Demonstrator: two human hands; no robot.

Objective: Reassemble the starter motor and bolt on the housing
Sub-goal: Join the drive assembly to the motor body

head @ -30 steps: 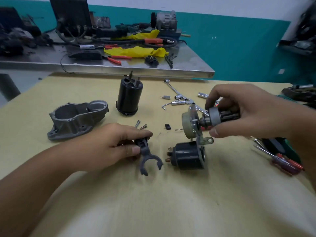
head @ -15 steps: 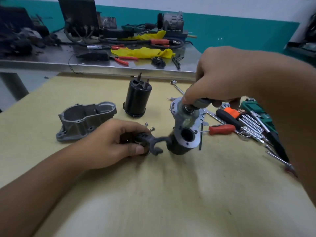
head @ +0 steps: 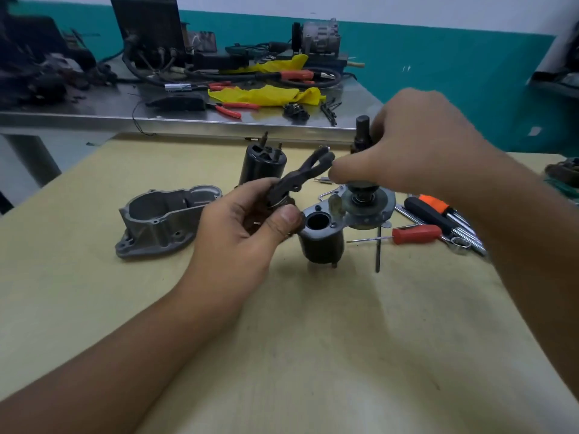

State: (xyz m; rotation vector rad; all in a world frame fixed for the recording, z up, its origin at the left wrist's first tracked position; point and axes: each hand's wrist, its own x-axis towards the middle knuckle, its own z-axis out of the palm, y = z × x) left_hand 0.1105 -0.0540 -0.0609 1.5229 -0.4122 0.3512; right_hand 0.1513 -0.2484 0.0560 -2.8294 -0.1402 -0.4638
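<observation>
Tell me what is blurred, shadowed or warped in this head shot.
Head view: the right hand and the shift fork in the left hand are smeared by motion blur; soft shadows fall on the wooden table under both forearms; the steel bench edge bows from wide-angle distortion; the aluminium housing stays fairly sharp.

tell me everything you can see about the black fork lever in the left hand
The fork lever is a dark, matte piece, plastic by the look. Its two prongs curve into a near-closed loop at the top and point up and to the right, toward the right hand. The left hand pinches its lower end, which the fingers hide. It is held above the table, tilted.
</observation>
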